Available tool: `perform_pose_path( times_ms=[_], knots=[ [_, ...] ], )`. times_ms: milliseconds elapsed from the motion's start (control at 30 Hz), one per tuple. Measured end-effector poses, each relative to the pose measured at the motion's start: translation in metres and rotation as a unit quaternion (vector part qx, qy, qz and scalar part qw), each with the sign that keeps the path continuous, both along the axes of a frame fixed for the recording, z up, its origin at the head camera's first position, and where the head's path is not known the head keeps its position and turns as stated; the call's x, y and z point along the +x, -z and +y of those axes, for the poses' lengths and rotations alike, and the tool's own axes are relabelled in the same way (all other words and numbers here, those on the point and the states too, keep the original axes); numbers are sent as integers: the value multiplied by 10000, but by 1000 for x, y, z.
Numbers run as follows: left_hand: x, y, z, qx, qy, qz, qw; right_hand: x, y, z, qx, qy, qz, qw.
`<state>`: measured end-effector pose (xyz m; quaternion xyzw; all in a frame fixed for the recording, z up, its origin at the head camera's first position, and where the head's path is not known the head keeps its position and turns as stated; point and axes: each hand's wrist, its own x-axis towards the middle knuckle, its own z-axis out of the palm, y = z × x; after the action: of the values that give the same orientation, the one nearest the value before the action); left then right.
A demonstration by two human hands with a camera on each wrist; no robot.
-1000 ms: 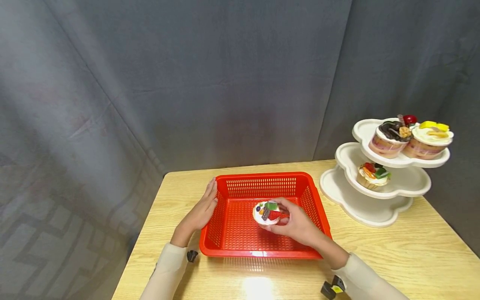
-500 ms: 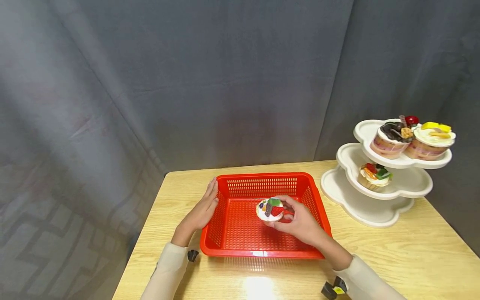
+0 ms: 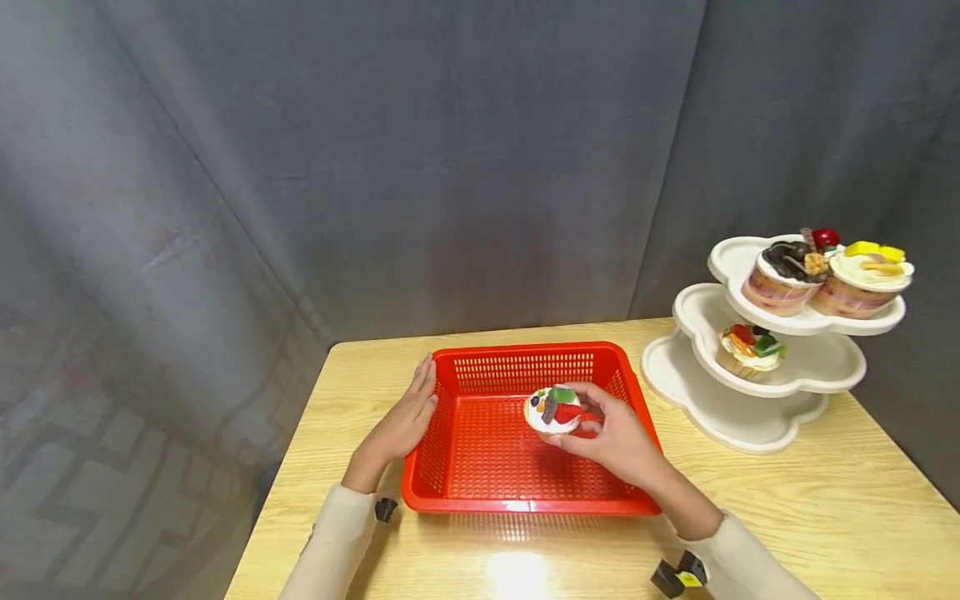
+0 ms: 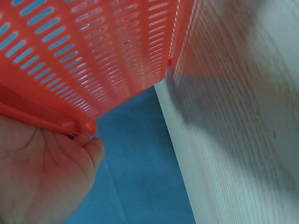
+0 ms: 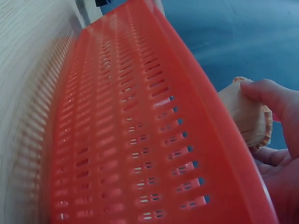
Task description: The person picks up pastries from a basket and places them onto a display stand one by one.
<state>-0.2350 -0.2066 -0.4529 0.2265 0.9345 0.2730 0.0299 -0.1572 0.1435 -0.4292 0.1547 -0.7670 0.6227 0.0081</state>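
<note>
My right hand [image 3: 617,437] grips a small cream tart [image 3: 552,411] by its side, over the right half of a red plastic basket [image 3: 487,505]. Green, red and dark fruit pieces top its white cream. In the right wrist view the tart's pale crust [image 5: 245,112] shows between thumb and fingers, above the basket's rim. My left hand [image 3: 401,421] rests with straight fingers along the basket's left rim. From the left wrist view, the palm [image 4: 42,172] lies against the outside of that rim.
A white three-tier cloud-shaped stand [image 3: 750,425] is at the right. Its top tier bears a chocolate-topped cup [image 3: 783,279] and a yellow-topped cup [image 3: 862,283]; another fruit tart [image 3: 750,354] sits on the middle tier. Grey curtain [image 3: 480,167] hangs behind the wooden table [image 3: 825,508].
My right hand has moved the tart a little to the right and away from me, over the basket. The left hand has stayed on the rim.
</note>
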Motion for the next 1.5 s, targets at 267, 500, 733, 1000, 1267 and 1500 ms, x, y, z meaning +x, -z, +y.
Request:
perform_pose_path(
  times_ms=[267, 500, 733, 1000, 1267, 1500],
  knots=[
    [0, 3, -2, 0, -25, -63, 10000, 6, -5, 11, 65, 114, 41, 9999],
    [2, 3, -1, 14, -62, -131, 9999, 12, -7, 22, 154, 298, -96, 9994],
    [2, 4, -2, 26, -40, -98, 9999, 19, -12, 32, 256, 616, 28, 9978],
    [-1, 4, -2, 84, 35, -11, 10000, 21, -11, 48, 396, 988, 313, 9938],
    [-2, 1, -1, 159, 21, -9, 9999, 29, -9, 67, 266, 1357, 670, 9881],
    [-1, 2, -1, 167, 31, -36, 9998, 38, -12, 81, 373, 1710, 849, 9809]
  ],
)
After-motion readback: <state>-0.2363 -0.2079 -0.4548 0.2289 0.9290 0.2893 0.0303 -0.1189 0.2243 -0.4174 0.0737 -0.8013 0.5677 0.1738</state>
